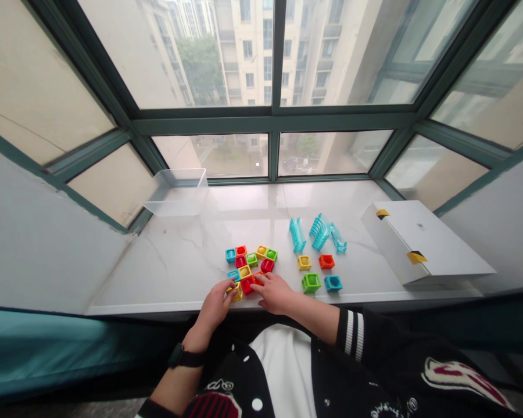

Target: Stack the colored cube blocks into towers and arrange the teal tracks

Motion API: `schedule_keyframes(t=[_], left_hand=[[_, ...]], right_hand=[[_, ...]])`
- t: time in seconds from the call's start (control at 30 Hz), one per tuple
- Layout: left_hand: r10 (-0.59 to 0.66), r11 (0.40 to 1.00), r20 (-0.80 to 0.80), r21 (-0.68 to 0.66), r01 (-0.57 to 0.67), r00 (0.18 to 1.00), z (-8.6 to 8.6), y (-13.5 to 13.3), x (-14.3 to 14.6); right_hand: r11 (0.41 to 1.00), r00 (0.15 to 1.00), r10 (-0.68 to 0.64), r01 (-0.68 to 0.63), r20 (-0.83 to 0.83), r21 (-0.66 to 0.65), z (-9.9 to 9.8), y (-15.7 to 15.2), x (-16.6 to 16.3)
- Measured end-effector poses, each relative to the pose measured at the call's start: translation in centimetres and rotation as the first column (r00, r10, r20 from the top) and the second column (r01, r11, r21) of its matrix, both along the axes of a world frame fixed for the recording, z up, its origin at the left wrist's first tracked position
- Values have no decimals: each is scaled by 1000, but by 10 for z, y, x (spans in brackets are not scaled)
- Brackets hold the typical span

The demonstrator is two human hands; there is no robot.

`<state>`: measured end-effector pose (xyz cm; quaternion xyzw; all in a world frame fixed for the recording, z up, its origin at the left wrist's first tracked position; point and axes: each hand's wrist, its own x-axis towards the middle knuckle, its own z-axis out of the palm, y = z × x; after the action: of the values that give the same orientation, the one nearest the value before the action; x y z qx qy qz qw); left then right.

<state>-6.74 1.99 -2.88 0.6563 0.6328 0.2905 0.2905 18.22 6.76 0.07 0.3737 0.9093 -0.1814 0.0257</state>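
Note:
My left hand [219, 300] has its fingers closed on a yellow block [236, 292] at the near side of a cluster of colourful hollow blocks. My right hand [273, 291] touches a red block [247, 284] beside it, its fingers bent over the cluster's near right part. Farther back in the group lie a blue block [230, 255], a green block [251, 259], another yellow block [262, 252] and several more red ones. My fingers partly cover the nearest blocks, so whether they are joined is hard to see.
Right of the cluster stand separate yellow [304, 263], orange-red [326, 262], green [311, 283] and blue [333, 283] blocks. Behind them lie clear blue track pieces [320, 231]. A clear plastic bin [174, 203] is back left; a white box [427, 244] sits at right. Windows border the marble sill.

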Motion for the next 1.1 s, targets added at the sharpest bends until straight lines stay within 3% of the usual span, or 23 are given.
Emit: schedule_keyframes(t=[0.17,0.37,0.5,0.6,0.7,0.83,1.0,1.1], left_hand=[[103,992,345,-110,-69,933,7,3,-10],[353,934,650,-204,-292,673,19,9,-10],[378,923,799,-284,-260,467,30,14,6],[349,936,849,-294,-196,396,40,17,25],[321,947,869,-299,-117,376,49,21,46],[272,959,876,-279,-41,397,57,32,74],[167,971,840,-230,59,516,56,47,103],[135,971,812,-223,88,568,53,50,115]], right_hand=[[1000,1000,-11,11,-13,12,0,0,1],[1000,1000,-8,9,-23,11,-6,-1,2],[998,995,-68,68,-71,-7,-1,-1,4],[984,945,-178,176,-274,-30,15,1,8],[961,788,-277,227,-550,-160,37,5,18],[923,585,-366,128,-724,-363,60,9,38],[890,477,-419,48,-773,-453,62,14,63],[876,447,-459,80,-768,-476,57,16,76]])
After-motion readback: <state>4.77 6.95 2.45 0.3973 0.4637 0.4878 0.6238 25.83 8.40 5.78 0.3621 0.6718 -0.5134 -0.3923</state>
